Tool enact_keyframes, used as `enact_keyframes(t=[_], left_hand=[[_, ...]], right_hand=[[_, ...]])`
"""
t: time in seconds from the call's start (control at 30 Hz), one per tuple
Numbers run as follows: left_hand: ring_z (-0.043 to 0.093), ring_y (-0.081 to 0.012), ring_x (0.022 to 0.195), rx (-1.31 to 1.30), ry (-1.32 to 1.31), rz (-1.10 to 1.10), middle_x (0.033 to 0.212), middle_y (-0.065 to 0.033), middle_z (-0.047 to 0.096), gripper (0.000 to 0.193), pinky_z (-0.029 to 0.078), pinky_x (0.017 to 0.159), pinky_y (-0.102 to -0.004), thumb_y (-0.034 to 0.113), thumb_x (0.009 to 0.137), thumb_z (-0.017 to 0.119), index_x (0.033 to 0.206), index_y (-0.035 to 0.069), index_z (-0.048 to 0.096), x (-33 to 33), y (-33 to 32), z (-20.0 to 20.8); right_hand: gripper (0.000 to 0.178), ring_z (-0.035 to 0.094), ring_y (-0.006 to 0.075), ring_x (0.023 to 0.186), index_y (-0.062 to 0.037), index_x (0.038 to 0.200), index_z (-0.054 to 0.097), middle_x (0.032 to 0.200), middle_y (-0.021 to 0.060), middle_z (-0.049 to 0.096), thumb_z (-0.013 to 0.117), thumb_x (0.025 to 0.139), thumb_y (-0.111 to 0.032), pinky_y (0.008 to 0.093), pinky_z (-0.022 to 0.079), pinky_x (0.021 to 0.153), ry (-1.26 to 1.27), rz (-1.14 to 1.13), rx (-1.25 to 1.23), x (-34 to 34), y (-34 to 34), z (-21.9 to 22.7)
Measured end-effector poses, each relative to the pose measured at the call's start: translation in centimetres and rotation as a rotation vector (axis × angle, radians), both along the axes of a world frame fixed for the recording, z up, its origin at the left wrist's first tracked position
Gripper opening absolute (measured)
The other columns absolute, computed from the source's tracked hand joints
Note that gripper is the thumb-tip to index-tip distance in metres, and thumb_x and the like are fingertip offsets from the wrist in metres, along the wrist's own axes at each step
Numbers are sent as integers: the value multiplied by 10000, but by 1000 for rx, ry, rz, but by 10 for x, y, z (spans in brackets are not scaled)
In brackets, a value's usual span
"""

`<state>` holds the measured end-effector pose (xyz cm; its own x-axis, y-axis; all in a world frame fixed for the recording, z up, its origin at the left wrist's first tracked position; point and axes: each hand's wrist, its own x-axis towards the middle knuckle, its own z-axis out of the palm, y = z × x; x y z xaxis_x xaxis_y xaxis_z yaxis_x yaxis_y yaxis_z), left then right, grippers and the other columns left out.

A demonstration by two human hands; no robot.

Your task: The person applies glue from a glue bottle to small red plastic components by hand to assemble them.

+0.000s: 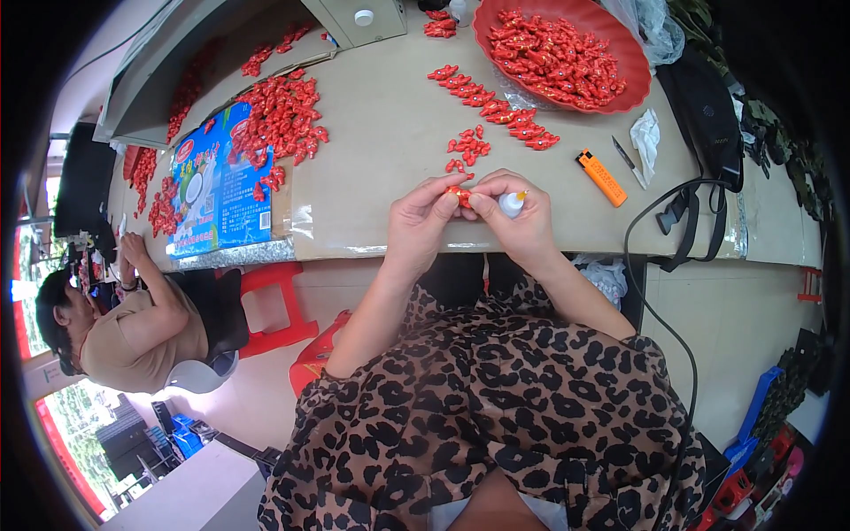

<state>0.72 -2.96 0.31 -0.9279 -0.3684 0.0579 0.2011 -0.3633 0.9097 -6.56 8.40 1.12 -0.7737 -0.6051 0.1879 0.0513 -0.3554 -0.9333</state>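
Note:
Over the table's near edge, my left hand [418,221] and my right hand [524,232] meet, pinching a small red figurine [459,195] between thumbs and fingertips. Its details are mostly covered by my fingers. A small white glue bottle [511,205] with a yellowish tip is tucked in my right hand, beside the thumb. Just beyond my fingertips lie a few loose red pieces [469,146]. Farther off, a slanting row of red figurines [496,111] runs across the table.
A red scalloped bowl [644,78] heaped with red pieces stands at the far right. An orange lighter [602,179], a slim blade [627,157], a crumpled tissue [647,142] and a black bag [704,115] lie rightward. Red pieces cover blue cardboard [212,190]; a co-worker [146,327] sits left.

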Motion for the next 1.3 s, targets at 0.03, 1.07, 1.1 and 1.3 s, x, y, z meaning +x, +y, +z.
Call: enact_keyframes(t=[0.03, 1.07, 1.1, 1.3], left_hand=[[534, -115, 714, -3, 6, -3, 836, -60, 521, 208, 452, 675, -225, 47, 815, 494, 1009, -14, 539, 0, 0, 0], [510, -163, 910, 12, 182, 7, 1008, -84, 492, 242, 442, 780, -274, 4, 776, 528, 1018, -13, 536, 2, -5, -3], [507, -162, 923, 32, 171, -12, 1022, -86, 491, 249, 435, 797, -277, 1, 775, 527, 1023, -11, 534, 3, -5, -2], [507, -151, 933, 50, 146, -38, 1058, -91, 490, 266, 406, 837, -276, -14, 773, 519, 1039, -6, 527, 4, -5, -3]], right_hand=[[18, 541, 104, 638, 40, 736, 552, 750, 78, 540, 539, 738, 53, 201, 446, 567, -2, -1, 1, 0, 0, 0], [106, 518, 123, 798, 7, 804, 566, 855, 68, 521, 602, 706, 28, 232, 434, 700, 90, -10, 23, -2, 4, -4], [116, 514, 124, 800, 4, 806, 568, 857, 67, 519, 606, 700, 31, 230, 429, 701, 128, -15, 35, -2, 4, -3], [136, 507, 126, 799, -3, 806, 569, 859, 64, 512, 615, 685, 39, 228, 416, 697, 168, -13, 31, -2, 5, -3]])
